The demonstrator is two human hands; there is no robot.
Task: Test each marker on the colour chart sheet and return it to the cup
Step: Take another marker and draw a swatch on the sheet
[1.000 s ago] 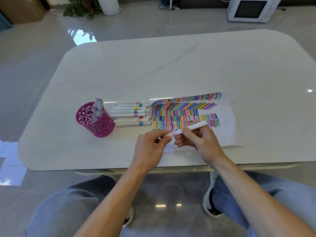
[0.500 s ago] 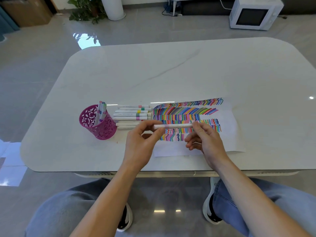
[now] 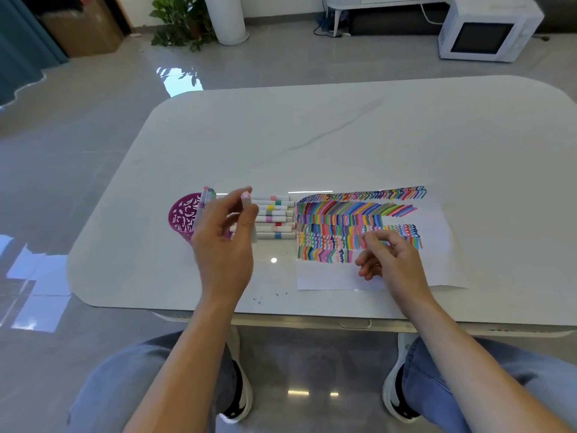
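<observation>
Marker [image 3: 249, 214] now stands up in only the left hand [image 3: 223, 242], moved near the pink cup [image 3: 182, 217]. Right hand [image 3: 392, 260] let go, loosely curled and empty over the sheet [image 3: 437, 264].

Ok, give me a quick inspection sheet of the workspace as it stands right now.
Surface: white table, glossy, a few small ink specks near the front edge.
Job's things: colour chart sheet flat, mostly filled; pink cup with markers standing in it; row of markers lying between cup and sheet.
Clutter: nothing seen.
Grippers: left hand holds a pink-capped marker upright beside the cup; right hand empty over the sheet.
Cables: cords on the floor by the far wall.
Surroundings: microwave, potted plant, cardboard box.
</observation>
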